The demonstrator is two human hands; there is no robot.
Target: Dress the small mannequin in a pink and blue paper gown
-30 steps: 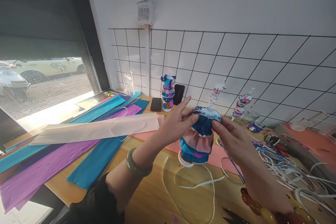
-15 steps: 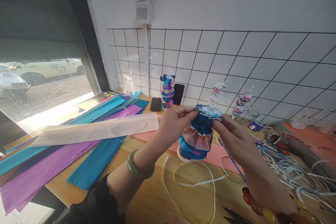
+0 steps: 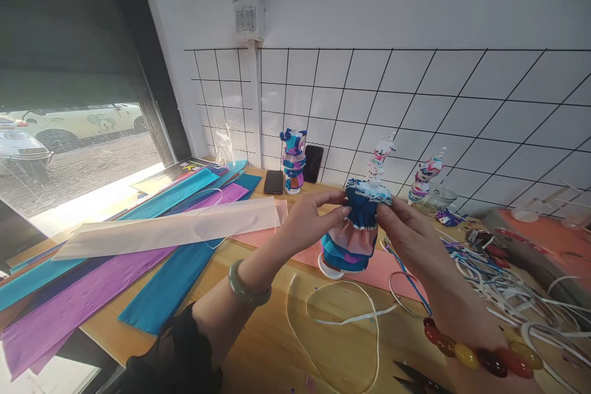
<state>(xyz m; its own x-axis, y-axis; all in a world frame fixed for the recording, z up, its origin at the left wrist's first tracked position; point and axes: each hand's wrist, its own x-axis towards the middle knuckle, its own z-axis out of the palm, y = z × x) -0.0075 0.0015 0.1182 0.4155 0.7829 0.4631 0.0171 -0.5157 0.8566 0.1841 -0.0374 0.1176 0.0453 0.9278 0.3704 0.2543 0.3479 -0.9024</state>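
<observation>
A small dress form in a tiered crepe-paper dress (image 3: 362, 206) stands between my hands. Its gathered top is dark blue with a frilled pale-blue edge; pink and teal tiers lie below. The round white base (image 3: 329, 268) shows at the bottom and looks tilted. My left hand (image 3: 316, 218) is closed, thumb and forefinger at the left side of the blue top. On the opposite side my right hand (image 3: 409, 228) pinches the edge of the same top, its other fingers partly hidden behind. A loop of white cord (image 3: 341, 321) lies on the wooden table in front.
Crepe-paper strips, among them a cream one (image 3: 170, 228) and a purple one (image 3: 92, 301), spread leftward. Several dressed forms, one in blue and purple (image 3: 294, 160), stand near the wall beside phones (image 3: 273, 182). Scissors (image 3: 418, 378) lie at the front; tangled cords (image 3: 498, 292) lie right.
The dress form has shifted slightly right and leans more, showing more of its white base. My left fingers sit lower on the blue top; both hands stay on it.
</observation>
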